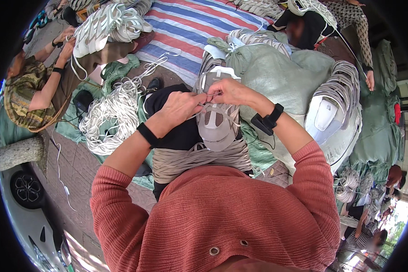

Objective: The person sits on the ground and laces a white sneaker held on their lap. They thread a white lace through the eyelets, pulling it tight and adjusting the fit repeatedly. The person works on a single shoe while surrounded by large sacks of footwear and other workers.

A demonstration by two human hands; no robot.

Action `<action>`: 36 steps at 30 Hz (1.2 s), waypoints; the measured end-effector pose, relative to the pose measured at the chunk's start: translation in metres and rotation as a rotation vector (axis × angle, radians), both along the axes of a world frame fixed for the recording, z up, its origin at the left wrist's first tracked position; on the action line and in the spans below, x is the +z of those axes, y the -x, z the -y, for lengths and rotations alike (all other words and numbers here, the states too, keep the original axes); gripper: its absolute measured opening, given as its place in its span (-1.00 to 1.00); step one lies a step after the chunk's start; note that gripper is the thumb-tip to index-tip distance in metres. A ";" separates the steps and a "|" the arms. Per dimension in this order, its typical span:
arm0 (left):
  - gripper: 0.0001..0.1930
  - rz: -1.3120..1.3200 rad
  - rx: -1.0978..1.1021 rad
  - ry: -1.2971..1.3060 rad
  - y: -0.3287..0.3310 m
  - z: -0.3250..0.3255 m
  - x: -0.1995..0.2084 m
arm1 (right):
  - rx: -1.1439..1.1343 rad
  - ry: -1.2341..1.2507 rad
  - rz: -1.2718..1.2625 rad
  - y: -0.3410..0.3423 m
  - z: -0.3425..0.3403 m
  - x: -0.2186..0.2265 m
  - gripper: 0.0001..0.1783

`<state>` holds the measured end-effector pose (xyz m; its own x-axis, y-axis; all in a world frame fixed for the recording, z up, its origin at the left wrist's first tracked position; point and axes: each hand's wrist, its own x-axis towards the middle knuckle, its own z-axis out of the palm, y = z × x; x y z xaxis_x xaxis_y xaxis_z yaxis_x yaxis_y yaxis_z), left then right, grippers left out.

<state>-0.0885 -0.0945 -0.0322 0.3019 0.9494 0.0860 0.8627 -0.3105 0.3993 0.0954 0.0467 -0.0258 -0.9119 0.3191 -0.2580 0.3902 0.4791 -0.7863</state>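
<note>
Pinching what seems lace (215,94), left grip (181,107) and right grip (231,92) overlie shoe upper (216,138)

Paved ground (72,158), brown: carries red-white-blue striped tarpaulin (181,34); green sheeting (67,129) under loose coil of white cord (127,109); one grey car (29,222).

The shoe upper (216,134) looks matt, part mesh — the sweater (240,199) ribbed knit, the green sack (269,70) woven plastic.
</note>
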 end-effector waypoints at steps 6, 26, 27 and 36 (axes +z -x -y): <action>-0.49 -0.085 0.030 -0.200 0.001 0.004 -0.017 | 0.213 -0.096 -0.398 0.011 -0.002 -0.011 -0.77; -0.74 -0.023 0.008 0.028 0.000 -0.002 0.008 | 0.371 -0.375 0.042 0.050 -0.018 -0.038 -0.70; -0.74 -0.006 -0.001 0.012 0.002 -0.001 0.009 | 0.370 -0.359 0.043 0.055 -0.019 -0.042 -0.70; -0.77 -0.034 0.020 -0.099 0.000 -0.001 -0.003 | 0.236 -0.537 0.005 0.028 -0.001 -0.023 -0.73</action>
